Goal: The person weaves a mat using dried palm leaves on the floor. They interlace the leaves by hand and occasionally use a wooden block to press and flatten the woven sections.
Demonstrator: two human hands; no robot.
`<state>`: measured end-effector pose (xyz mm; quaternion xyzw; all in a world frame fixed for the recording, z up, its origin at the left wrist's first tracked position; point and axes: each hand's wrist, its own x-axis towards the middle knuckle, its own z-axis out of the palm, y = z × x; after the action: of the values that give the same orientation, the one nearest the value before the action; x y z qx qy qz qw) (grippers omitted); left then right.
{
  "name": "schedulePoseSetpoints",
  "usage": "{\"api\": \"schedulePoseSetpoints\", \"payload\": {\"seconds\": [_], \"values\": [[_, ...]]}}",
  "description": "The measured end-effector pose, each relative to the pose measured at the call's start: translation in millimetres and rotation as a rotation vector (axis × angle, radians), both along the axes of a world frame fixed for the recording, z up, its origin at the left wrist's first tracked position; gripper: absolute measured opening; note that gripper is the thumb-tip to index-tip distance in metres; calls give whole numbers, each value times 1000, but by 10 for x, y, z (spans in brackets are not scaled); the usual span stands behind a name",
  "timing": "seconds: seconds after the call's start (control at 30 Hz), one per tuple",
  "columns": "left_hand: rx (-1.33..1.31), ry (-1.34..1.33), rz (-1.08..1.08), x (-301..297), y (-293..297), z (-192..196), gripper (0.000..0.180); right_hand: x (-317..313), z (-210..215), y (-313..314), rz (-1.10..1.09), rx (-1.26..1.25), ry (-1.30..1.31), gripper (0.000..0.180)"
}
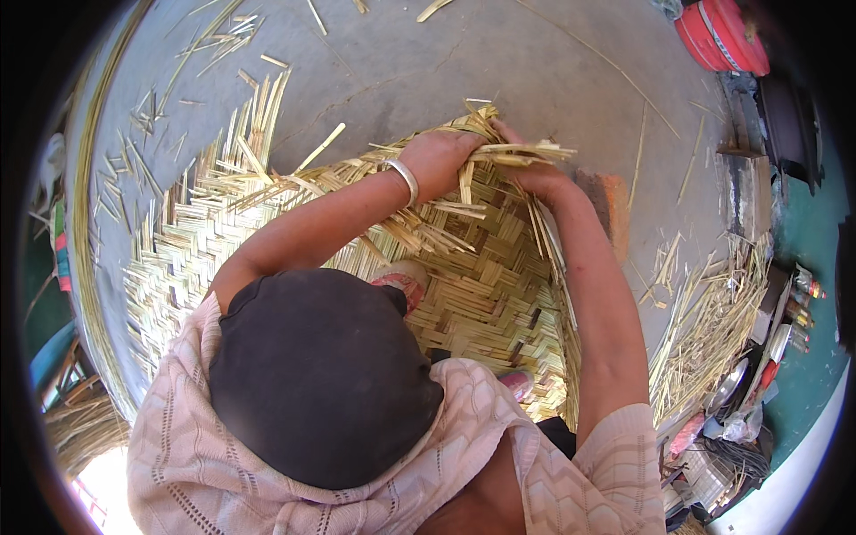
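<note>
A large woven mat of pale, flat split-cane strips (481, 267) lies before me, its far edge raised and bent over. Loose strip ends stick out along that edge. My left hand (439, 163) is closed over the raised edge, fingers bent around the strips there. My right hand (532, 176) grips the same corner from the other side, its fingertips near the left hand's. A bundle of strips (526, 154) crosses in front of the right hand and hides part of its fingers. My two shoes (403, 282) rest on the mat.
A reddish brick (613, 209) lies beside my right forearm. Cut strips (713, 321) are heaped at the right, near cluttered household items. A red container (722, 36) stands at the far right. Scraps (134, 174) litter the grey floor at the left, beside long canes (85, 196).
</note>
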<state>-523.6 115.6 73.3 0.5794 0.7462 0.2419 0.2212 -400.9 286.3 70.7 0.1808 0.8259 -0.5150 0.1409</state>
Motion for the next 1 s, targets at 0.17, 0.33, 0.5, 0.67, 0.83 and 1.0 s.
{"api": "schedulePoseSetpoints", "payload": {"seconds": [0.17, 0.33, 0.5, 0.67, 0.83, 1.0], "values": [[-62, -125, 166, 1, 41, 32, 33, -19, 137, 20, -113, 11, -246, 70], [38, -337, 330, -3, 61, -22, 33, 38, 122, 13, -236, -120, -115, 70], [79, -436, 378, -48, 80, -111, 35, 80, 12, 58, -318, -295, -83, 69], [111, -594, 409, -62, 74, -198, 33, 97, -1, 77, -373, -403, -60, 60], [92, -551, 443, -102, 93, -215, 36, 87, 30, 62, -313, -379, -121, 54], [96, -573, 461, -150, 107, -195, 41, 72, 78, 30, -277, -343, -90, 54]]}}
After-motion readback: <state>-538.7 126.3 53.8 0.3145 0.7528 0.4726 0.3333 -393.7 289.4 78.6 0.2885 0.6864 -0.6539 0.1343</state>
